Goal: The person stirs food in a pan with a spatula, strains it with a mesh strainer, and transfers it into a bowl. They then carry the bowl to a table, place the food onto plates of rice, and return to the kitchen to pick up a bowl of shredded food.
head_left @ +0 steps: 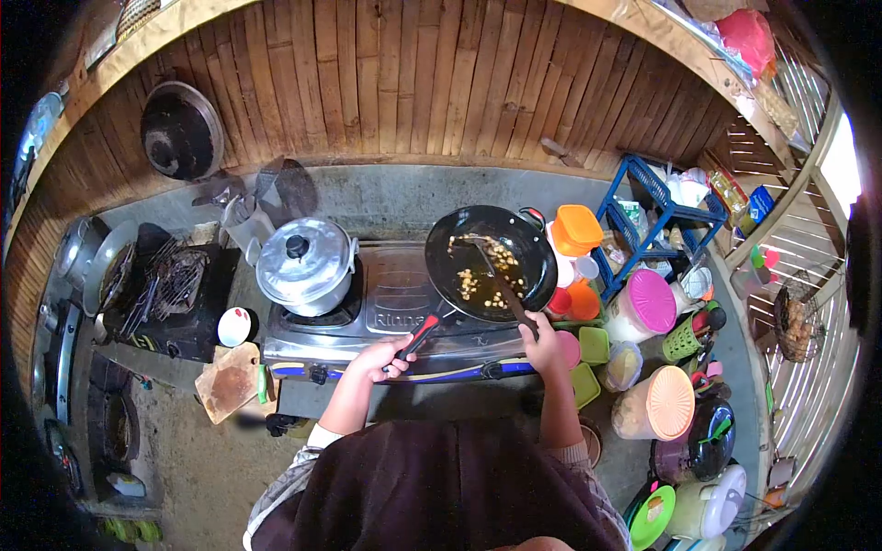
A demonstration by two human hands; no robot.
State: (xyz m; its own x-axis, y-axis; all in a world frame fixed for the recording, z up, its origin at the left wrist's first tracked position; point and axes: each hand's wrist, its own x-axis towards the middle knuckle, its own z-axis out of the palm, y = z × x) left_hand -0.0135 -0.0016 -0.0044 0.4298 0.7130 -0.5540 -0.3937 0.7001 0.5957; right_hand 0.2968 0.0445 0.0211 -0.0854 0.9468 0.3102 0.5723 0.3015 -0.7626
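A black wok [450,248] sits on the right side of the gas stove [390,317], with oil and small pale browned pieces [469,285] in it. My left hand [379,360] is closed around the wok's red and black handle [420,338]. In my right hand [542,344] is a dark spatula [503,286], gripped by its shaft, its head down among the pieces in the oil. A lidded silver pot [303,266] stands on the left burner, away from both hands.
Left lie a cutting board [226,386], a green-handled knife [262,384], a white bowl [234,326] and a grill rack [179,283]. To the right are an orange container [577,230], a blue rack [661,197], a pink-lidded jar [650,301] and a peach-lidded jar [669,404]. A bamboo wall [395,83] rises behind.
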